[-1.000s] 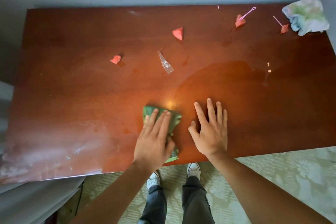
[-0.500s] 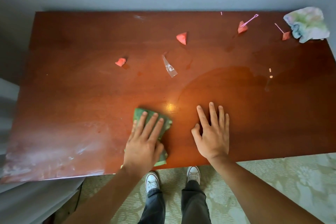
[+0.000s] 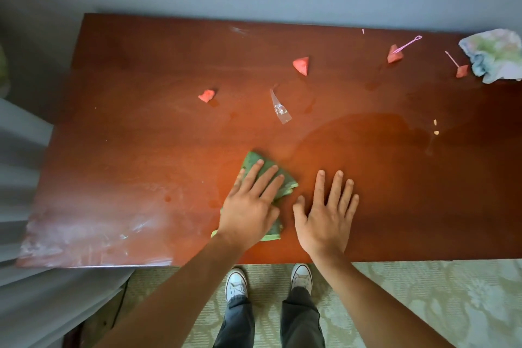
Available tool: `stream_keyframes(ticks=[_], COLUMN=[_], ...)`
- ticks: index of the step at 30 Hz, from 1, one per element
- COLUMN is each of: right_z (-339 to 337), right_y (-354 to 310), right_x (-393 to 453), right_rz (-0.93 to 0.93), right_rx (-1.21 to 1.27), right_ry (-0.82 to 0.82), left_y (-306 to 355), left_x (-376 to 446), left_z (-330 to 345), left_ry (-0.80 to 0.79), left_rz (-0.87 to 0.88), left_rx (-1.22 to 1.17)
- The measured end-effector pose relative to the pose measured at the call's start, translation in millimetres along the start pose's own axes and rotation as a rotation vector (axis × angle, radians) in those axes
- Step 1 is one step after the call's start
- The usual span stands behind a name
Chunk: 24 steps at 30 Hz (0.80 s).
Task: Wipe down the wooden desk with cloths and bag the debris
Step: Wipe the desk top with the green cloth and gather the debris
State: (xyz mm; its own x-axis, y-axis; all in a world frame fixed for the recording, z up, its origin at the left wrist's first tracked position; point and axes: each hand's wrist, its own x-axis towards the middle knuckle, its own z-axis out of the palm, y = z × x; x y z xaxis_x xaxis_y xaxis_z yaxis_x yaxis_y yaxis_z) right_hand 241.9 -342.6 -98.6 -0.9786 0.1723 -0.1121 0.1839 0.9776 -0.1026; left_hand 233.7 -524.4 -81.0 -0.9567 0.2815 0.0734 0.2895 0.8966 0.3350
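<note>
1. The wiping looks to me barely begun: the long reddish-brown wooden desk (image 3: 118,150) still carries a broad wet patch (image 3: 381,144) in front of the person and whitish smears at its near left corner (image 3: 84,232).
2. None of the debris is bagged, and I see no bag. Four red wedge-shaped scraps lie across the far half: one left of centre (image 3: 207,95), one mid-desk (image 3: 301,65), and two at the far right (image 3: 395,54) (image 3: 462,70), each with a thin pink pick (image 3: 409,43) against it. A clear plastic sliver (image 3: 279,109) lies between them and the hands.
3. A second, crumpled pastel cloth (image 3: 495,55) sits unused at the far right corner.
4. The left hand (image 3: 251,206) presses flat, fingers straight and spread, on the folded green cloth (image 3: 278,195) near the front edge.
5. The right hand (image 3: 327,215) rests just beside it, flat on bare wood, fingers splayed, holding nothing.
6. Against half a second ago, the green cloth and left hand have slid rightwards, closing up on the right hand, which has kept its place; the scraps have not shifted.
</note>
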Motion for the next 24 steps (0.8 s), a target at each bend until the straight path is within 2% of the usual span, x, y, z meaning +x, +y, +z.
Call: stream_keyframes(ticks=[3,7,9,12,14,21,24], right_z=[0.5,0.4,0.5,0.5,0.0,-3.3,-1.9], right_y=[1.3,-1.4,-2.5,-2.2,-2.1,-11.6,-45.8], right_x=[0.6,0.2,0.6,0.3,-0.1,-7.9,-26.7], right_rz=[0.000,0.003,0.001,0.004,0.003,-0.007,-0.003], right_rx=[-0.019,-0.040,-0.037,-0.056,-0.058,-0.025,0.007], right_ry=[-0.002,0.011,0.011,-0.001,-0.004,0.055,-0.007], left_y=[-30.8,-46.3,-34.8,-14.3,-6.5,-28.4,-41.1], left_x=[-50.4,-79.6,-71.9,-55.2,-50.1,-95.2,-117.3], left_z=[-8.8,-12.0,-9.4,-3.1,-2.4,-13.0,-20.6], left_ry=[0.095,0.132,0.110,0.049,0.031,0.066,0.087], left_rz=[-0.125,-0.216,-0.173,-0.008,-0.011,-0.216,-0.327], left_rx=[0.002,0.010,-0.015,-0.035,-0.028,0.019,0.046])
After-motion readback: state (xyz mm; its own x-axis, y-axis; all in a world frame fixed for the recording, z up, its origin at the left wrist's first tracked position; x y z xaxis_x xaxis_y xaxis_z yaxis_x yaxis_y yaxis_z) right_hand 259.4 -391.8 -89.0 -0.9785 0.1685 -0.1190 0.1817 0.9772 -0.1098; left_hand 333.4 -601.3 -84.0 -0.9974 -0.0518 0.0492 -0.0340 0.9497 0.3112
